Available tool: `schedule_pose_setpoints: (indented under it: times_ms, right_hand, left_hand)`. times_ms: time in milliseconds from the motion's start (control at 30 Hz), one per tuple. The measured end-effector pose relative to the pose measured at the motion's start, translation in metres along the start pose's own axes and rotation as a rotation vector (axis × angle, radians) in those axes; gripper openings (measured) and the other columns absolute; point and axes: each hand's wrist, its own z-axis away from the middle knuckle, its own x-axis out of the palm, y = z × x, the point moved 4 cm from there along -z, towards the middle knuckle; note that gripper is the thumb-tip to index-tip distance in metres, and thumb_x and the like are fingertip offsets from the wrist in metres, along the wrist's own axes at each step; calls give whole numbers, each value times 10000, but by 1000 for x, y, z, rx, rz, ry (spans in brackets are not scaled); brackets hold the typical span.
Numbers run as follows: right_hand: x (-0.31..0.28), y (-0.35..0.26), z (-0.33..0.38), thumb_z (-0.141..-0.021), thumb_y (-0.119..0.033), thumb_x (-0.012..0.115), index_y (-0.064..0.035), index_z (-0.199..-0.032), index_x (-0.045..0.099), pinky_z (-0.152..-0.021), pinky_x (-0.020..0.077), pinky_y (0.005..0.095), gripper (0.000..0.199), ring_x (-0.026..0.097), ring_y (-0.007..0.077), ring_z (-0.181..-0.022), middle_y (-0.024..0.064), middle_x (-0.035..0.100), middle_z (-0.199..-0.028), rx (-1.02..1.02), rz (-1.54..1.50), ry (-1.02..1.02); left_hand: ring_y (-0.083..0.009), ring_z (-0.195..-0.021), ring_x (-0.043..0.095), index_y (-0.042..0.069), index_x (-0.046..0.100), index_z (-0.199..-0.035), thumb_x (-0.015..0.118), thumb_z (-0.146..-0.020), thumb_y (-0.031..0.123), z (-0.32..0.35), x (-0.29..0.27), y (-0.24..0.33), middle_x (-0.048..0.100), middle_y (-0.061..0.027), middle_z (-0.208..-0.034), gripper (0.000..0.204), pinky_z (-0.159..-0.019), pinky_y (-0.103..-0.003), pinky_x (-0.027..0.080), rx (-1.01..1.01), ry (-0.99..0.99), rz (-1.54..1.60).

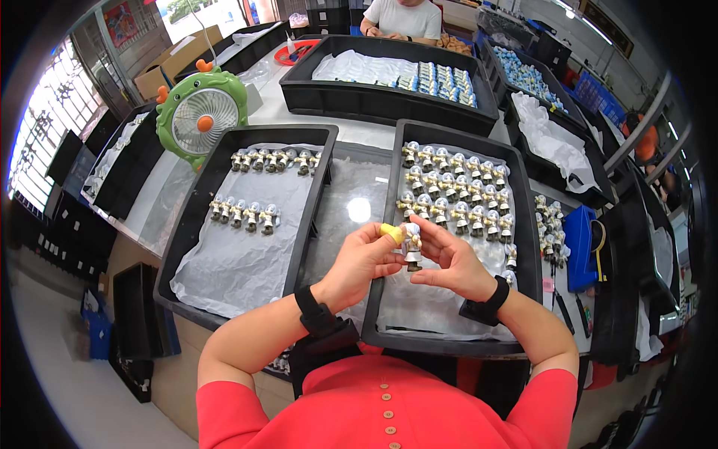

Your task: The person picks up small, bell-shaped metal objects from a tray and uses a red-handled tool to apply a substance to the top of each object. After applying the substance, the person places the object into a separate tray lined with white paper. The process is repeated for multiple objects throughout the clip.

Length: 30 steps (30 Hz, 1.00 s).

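**Fingers pinch one figurine above the right tray**

The fingers (383,238) of the left hand (359,263) close narrowly on a small yellow piece (391,233) pressed against the head of a figurine (412,247). The right hand (455,262) steadies the same figurine from the other side, thumb low near its feet and fingertips at its back, so both hands are shut on it. Held between the two hands like this, the toy seems braced so the yellow piece can be worked at its top.

The figurine stands upright, its long axis vertical in the picture: head up and away from the person, dark feet down toward the body. Which way its face turns is too small to tell.

It hovers over the near part of the right tray (523,224), just below rows of matching figurines (456,191) standing on white paper, probably kept in rows for easy counting. The left tray (224,138) holds two shorter rows (243,213). Both trays rest on the desk (351,198), with a green fan (202,112) behind and another person (404,19) at the far end.
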Motion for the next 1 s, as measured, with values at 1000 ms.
schedule_pose_setpoints:
  times_ms: [1000]
  right_hand:
    - [-3,-17,6,-648,-181,819,-90,-1368,337,-898,428,352,871,546,224,-1099,100,561,-1184,-210,643,224]
  left_hand:
    - [-138,-851,634,77,489,-1137,565,-930,216,7,5,5,595,-41,-1027,261,-742,-263,528,50,-21,33]
